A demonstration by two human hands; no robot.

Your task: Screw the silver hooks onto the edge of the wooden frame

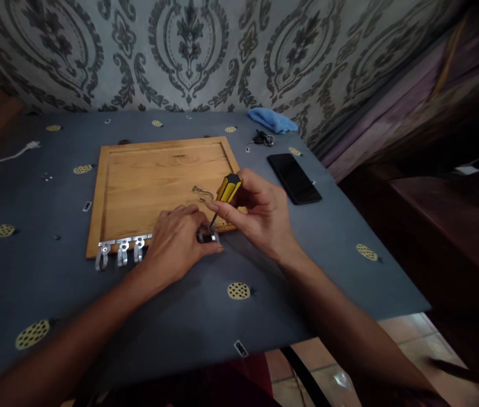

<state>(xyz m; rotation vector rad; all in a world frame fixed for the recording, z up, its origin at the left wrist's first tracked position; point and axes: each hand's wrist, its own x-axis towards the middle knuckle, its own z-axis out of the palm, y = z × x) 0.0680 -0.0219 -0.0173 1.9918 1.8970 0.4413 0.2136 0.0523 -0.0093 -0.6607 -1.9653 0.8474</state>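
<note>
My right hand (262, 212) grips a yellow and black screwdriver (227, 189), its shaft slanting down to a metal hook (213, 236) at the near edge of a wooden board (159, 181). That hook is pinched between the thumb and fingers of my left hand (180, 237), which rests on the board's edge. Whether the tip sits in a screw is too small to tell. Left of my hand, a metal rail with several hooks (123, 251) lines the same edge; my hand hides part of it. One loose hook (203, 192) lies on the board.
A black phone (294, 178) lies right of the board. Behind it are keys (261, 138) and a blue cloth (272, 120). Small bits (47, 177) and a white cable (6, 156) lie on the left of the blue pineapple-print tablecloth (171, 333). A patterned wall (239, 56) stands behind.
</note>
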